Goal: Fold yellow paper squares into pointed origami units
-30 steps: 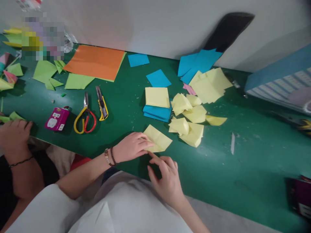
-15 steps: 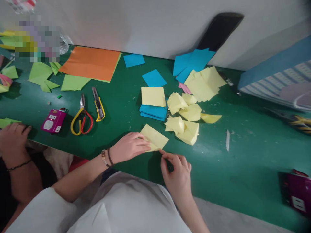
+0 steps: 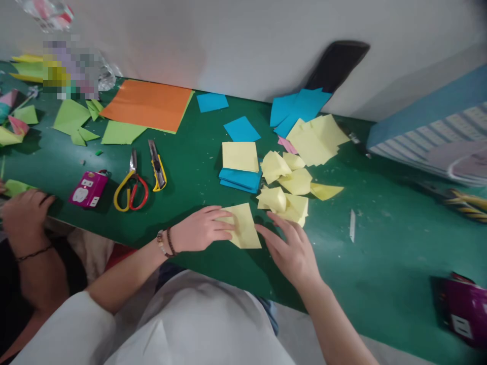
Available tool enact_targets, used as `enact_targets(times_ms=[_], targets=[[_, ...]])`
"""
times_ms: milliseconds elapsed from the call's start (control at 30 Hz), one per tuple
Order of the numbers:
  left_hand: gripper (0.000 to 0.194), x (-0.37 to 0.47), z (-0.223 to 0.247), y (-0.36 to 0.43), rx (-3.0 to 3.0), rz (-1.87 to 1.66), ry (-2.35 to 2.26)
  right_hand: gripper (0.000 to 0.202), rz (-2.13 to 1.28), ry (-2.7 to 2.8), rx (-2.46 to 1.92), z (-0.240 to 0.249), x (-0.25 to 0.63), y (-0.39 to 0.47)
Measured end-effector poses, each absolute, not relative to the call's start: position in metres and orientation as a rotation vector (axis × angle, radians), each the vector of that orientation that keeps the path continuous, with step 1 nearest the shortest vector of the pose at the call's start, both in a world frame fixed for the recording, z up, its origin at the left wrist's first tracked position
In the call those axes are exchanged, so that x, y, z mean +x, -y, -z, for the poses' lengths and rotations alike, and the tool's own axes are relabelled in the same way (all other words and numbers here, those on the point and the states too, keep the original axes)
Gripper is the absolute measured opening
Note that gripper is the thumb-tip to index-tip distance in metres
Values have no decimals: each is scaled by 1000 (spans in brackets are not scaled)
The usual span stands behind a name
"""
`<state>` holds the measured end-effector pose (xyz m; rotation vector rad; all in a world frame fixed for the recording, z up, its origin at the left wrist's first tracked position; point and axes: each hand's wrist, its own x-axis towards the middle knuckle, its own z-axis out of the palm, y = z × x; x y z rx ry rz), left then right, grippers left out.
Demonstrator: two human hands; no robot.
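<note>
A pale yellow sheet of paper lies near the front edge of the green table. My left hand rests its outstretched fingers on the sheet's left part, covering some of it. Just right of the sheet is my right hand, fingers apart and nothing in them, its index fingertip close to the paper's right edge. Beyond the sheet, a stack of yellow paper sits on blue paper. Several folded yellow pieces are heaped to the right of that stack.
Scissors, a box cutter and a purple box lie to the left. Orange paper is at the back. A co-worker's hand is at far left. Pliers and a blue box stand right.
The yellow sheet has turned on the table. My right hand has opened from a pinch at the sheet's lower corner and moved right and slightly up. The left hand stays on the paper.
</note>
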<state>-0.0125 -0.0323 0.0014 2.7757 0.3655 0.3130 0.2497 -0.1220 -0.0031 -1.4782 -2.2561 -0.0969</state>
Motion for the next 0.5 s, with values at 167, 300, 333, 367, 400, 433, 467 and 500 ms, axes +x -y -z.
enact_targets(times_ms=[167,300,333,367,400,433,467,500], targets=[[26,-11,-5,32,2830,-308,-352,37,132,2315,-1348,5,252,124],[22,-9,-7,35,2847,-319,-364,30,111,2358,-1269,1,248,126],[22,-9,-7,36,2848,-319,-367,27,97,2384,-1245,0,248,126],[22,-9,-7,37,2846,-317,-378,25,80,2407,-1229,0,248,126],[21,-9,-7,38,2842,-314,-392,23,61,2421,-1220,0,248,125],[21,-9,-7,40,2839,-309,-408,23,43,2427,-1217,0,248,125],[21,-10,-8,42,2837,-309,-425,22,26,2426,-1218,0,248,126],[21,-10,-8,44,2837,-310,-443,22,8,2423,-1220,1,249,126]])
